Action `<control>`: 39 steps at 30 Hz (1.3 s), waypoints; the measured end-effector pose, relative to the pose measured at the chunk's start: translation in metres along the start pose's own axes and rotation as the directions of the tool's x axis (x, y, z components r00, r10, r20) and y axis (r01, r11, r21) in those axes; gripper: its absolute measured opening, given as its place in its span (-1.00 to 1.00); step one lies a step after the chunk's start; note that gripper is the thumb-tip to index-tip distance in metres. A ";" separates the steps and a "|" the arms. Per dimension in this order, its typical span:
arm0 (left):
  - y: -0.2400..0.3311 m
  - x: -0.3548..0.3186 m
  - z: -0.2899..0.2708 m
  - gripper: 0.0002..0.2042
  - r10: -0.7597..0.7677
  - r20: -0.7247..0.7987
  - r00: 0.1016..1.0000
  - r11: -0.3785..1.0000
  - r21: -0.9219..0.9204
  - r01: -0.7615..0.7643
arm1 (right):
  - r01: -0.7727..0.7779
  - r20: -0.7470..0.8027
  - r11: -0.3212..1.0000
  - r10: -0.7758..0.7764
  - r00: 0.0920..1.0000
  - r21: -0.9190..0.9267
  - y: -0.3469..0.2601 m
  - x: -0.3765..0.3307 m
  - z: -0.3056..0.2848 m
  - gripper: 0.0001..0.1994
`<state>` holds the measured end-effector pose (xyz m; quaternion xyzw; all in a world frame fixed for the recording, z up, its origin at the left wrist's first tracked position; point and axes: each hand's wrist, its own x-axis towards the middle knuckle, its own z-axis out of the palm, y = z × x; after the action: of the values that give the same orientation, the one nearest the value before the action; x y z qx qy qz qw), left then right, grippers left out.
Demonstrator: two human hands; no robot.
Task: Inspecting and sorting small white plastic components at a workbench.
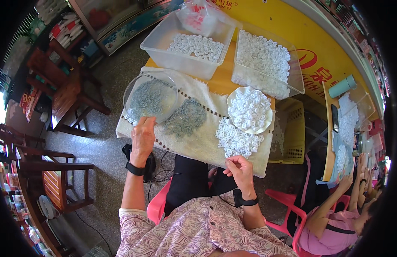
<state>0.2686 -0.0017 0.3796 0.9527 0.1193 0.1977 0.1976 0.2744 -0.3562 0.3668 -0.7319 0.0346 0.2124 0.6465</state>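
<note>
My left hand (143,136) is at the near rim of a round clear bowl (176,105), its fingers drawn together. What they hold, if anything, is hidden. Small grey metal pieces (149,103) lie in the bowl, too fine to name, and a loose heap of similar pieces (187,118) lies on the towel beside it. My right hand (242,171) is pinched closed at the near edge of a pile of small white plastic pieces with holes (238,143). I cannot make out anything between its fingertips. A white scalloped plate (229,104) heaped with the same pieces stands just behind the pile.
A cream towel (198,150) covers the near tabletop. Two translucent bins (155,47) (299,81) of white pieces stand at the back, a plastic bag (200,17) on one. A yellow crate (299,124) is at the right, with other people (331,227) beyond. Wooden chairs (65,94) stand left.
</note>
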 end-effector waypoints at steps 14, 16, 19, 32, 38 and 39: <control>0.067 0.163 -0.012 -0.52 0.268 -0.032 0.963 0.953 -0.135 -0.270 | 0.004 -0.002 0.999 -0.004 1.000 0.032 -0.006 -0.003 0.004 -0.86; 0.067 0.187 0.001 -0.50 0.173 0.094 0.980 0.983 -0.084 -0.166 | -0.004 -0.009 0.999 0.005 1.000 0.036 -0.005 -0.003 0.003 -0.87; 0.061 0.206 0.018 -0.65 0.221 0.123 0.968 0.974 0.025 -0.225 | -0.017 -0.023 0.999 0.018 1.000 0.047 -0.004 -0.004 0.000 -0.87; 0.056 0.234 0.008 -0.83 0.357 -0.093 0.929 0.928 -0.076 -0.365 | -0.023 -0.015 0.997 0.024 1.000 0.069 0.001 0.000 -0.001 -0.88; 0.054 0.195 0.005 -0.81 0.319 -0.069 0.945 0.941 -0.101 -0.324 | -0.012 -0.017 0.999 0.013 1.000 0.049 0.005 0.000 -0.001 -0.87; 0.053 0.189 0.005 -0.80 0.311 -0.060 0.949 0.944 -0.101 -0.315 | -0.010 -0.018 0.999 0.011 1.000 0.048 0.005 0.000 -0.002 -0.87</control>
<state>0.4474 0.0071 0.4597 0.9427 -0.0402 0.2534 0.2131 0.2732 -0.3590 0.3622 -0.7179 0.0495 0.2082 0.6624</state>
